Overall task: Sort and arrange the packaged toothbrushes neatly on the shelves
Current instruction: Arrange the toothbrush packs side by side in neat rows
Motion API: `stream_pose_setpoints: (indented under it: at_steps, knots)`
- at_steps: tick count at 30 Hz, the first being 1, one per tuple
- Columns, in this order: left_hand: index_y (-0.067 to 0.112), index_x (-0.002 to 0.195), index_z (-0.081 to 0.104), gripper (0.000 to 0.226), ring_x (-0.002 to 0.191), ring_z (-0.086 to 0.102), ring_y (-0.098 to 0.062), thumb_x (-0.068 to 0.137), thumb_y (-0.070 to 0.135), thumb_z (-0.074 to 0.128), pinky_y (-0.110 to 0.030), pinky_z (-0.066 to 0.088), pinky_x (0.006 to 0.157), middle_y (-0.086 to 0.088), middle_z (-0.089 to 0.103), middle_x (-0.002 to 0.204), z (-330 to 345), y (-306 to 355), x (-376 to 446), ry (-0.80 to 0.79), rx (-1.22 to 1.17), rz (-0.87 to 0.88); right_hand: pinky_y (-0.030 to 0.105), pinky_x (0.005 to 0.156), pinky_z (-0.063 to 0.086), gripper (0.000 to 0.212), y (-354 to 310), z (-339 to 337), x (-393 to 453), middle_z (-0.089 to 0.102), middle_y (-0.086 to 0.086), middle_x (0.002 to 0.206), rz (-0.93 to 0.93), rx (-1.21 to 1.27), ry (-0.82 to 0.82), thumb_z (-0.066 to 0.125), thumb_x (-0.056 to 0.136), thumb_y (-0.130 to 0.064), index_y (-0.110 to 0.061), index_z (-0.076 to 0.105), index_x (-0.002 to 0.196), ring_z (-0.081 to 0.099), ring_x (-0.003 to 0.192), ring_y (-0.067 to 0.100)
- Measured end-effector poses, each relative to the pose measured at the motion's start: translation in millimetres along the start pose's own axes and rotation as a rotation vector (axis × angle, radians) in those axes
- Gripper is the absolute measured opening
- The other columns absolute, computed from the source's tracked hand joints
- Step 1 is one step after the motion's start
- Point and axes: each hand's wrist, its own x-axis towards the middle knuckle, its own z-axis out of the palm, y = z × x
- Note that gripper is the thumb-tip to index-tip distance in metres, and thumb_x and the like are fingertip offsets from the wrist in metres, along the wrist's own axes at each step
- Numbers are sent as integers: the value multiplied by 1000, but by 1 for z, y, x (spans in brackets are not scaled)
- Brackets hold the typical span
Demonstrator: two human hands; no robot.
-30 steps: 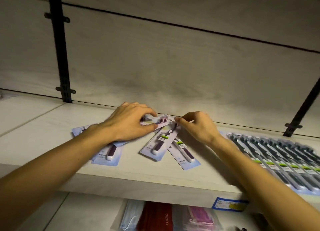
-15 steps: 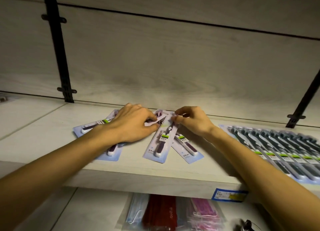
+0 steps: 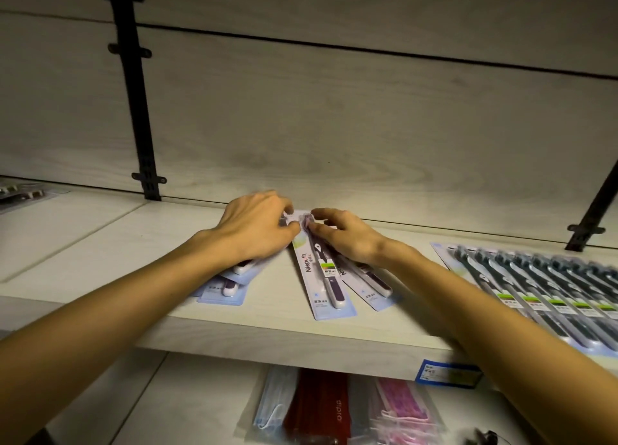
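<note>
Pale wood-grain panelling with black slotted uprights [image 3: 138, 110] backs a light shelf board [image 3: 83, 250] running across the middle of the frame. Compared with half a second ago, the two hands are seen drawn closer at the back of the shelf, and the purple toothbrush in its long blue-and-white blister pack [image 3: 322, 274] is now turned nearly square to the shelf edge instead of slanting. Its far end is pinched between thumb and curled fingers of the left hand [image 3: 255, 227], while the right hand [image 3: 344, 235] rests on it with fingers loosely spread and the thumb tip touching the pack. A second matching pack [image 3: 366, 282] is partly covered beneath it, and two more [image 3: 227, 285] lie under the left wrist. Alignment is judged under way, not finished. At right, a neat overlapping row of dark toothbrush packs [image 3: 541, 291] is already laid out.
</note>
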Motion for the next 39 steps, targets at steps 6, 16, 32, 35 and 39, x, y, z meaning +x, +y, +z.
stream_pose_setpoints:
  at_steps: [6,16,32,35,39]
  knots:
    - [27,123,61,44,117,56,-24,96,56,42,-45,38,102,7,62,126,11,6,12,-223,84,118,38,111,39,45,16,-9,-22,60,-2,138,42,-209,-72,41,104,-40,-28,44,148,54,128,19]
    - [33,137,48,45,126,53,-24,100,54,31,-50,33,107,5,56,139,22,30,26,-363,78,201,43,105,41,42,32,-27,-61,55,13,139,235,-516,117,35,102,-32,-14,52,135,48,128,33]
    - [24,130,59,50,123,48,-31,100,57,36,-43,41,99,-9,51,135,33,51,28,-338,165,126,35,119,24,47,45,-34,-101,43,8,151,139,-357,39,38,101,-20,-12,44,147,34,141,26]
    - [25,128,60,50,123,47,-32,100,58,36,-43,40,100,-10,50,133,40,62,29,-329,137,135,46,111,31,40,39,-30,-100,50,18,137,246,-427,75,36,97,-21,-7,52,131,40,130,36]
    - [24,128,60,54,124,45,-32,99,61,33,-43,37,97,-11,49,134,51,79,32,-309,134,133,49,110,31,32,33,-25,-100,51,20,129,297,-378,63,37,96,-26,-6,55,115,41,123,36]
